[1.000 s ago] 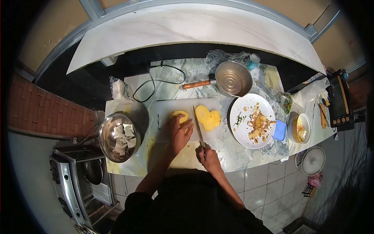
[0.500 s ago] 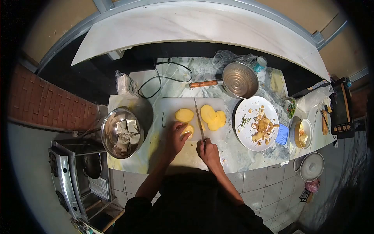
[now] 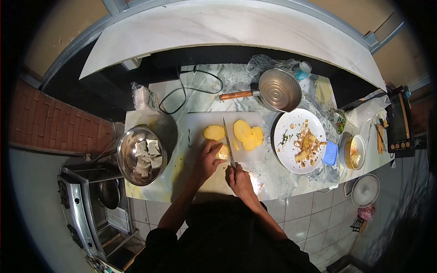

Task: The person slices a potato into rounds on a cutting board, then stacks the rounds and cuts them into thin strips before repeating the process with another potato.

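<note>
In the head view, my right hand (image 3: 241, 182) is wrapped round the handle of a kitchen knife (image 3: 228, 141), its blade pointing away from me. My left hand (image 3: 207, 161) has its fingers curled over a peeled potato piece (image 3: 223, 153), just left of the blade. Both are over a white cutting board (image 3: 195, 122). Behind my left fingers lies a peeled potato half (image 3: 214, 132). Right of the knife, several yellow potato slices (image 3: 242, 131) overlap one another, and a thin potato strip (image 3: 236, 144) lies close to the blade.
A white plate (image 3: 284, 157) of peelings sits to the right, beside a blue lid (image 3: 330, 153) and a bowl (image 3: 355, 152). A saucepan (image 3: 278, 91) stands behind. On the left is a steel bowl (image 3: 132, 175) with pale scraps; a black cord (image 3: 185, 93) loops at the back.
The knife and my right hand have shifted slightly left, closer to the potato piece under my left fingers. More of that piece's cut face shows now.
</note>
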Demonstrator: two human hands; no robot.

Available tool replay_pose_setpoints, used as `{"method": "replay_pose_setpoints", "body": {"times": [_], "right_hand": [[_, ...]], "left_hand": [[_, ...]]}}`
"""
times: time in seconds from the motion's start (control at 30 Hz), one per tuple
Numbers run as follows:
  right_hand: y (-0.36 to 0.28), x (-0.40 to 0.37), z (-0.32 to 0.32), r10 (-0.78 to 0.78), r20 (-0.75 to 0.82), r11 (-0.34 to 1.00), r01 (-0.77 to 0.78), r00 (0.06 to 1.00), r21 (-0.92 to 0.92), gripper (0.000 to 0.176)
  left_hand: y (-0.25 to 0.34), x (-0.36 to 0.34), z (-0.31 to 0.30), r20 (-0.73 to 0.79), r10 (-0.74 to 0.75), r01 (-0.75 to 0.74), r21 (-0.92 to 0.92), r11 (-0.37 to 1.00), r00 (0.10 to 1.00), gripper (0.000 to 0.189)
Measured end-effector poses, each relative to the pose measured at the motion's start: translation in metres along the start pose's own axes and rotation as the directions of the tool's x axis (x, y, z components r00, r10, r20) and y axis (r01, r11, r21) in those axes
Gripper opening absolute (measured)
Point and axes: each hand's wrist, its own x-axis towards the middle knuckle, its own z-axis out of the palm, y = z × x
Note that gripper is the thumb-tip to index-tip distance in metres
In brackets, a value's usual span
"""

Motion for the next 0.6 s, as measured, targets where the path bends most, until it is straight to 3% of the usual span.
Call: {"method": "replay_pose_setpoints", "body": {"times": [0.1,0.3,0.37,0.6], "right_hand": [[0.009,0.002,0.010,-0.086,-0.106,0.996,0.088,0.991,0.019,0.019],[0.003,0.002,0.003,0.020,0.007,0.999,-0.020,1.000,0.028,0.023],[0.004,0.002,0.003,0.014,0.007,0.998,-0.015,1.000,0.053,0.023],[0.005,0.004,0.009,-0.012,-0.043,0.999,0.014,0.999,0.037,0.023]], "left_hand": [[0.003,0.005,0.002,0.003,-0.009,0.009,-0.007,1.000,1.000,0.057],[0.011,0.009,0.003,0.019,-0.092,0.093,-0.043,0.995,0.996,0.050],[0.006,0.009,0.008,-0.052,-0.021,0.020,-0.016,1.000,0.998,0.047],[0.000,0.012,0.012,-0.074,0.026,-0.025,0.022,0.999,0.997,0.047]]}}
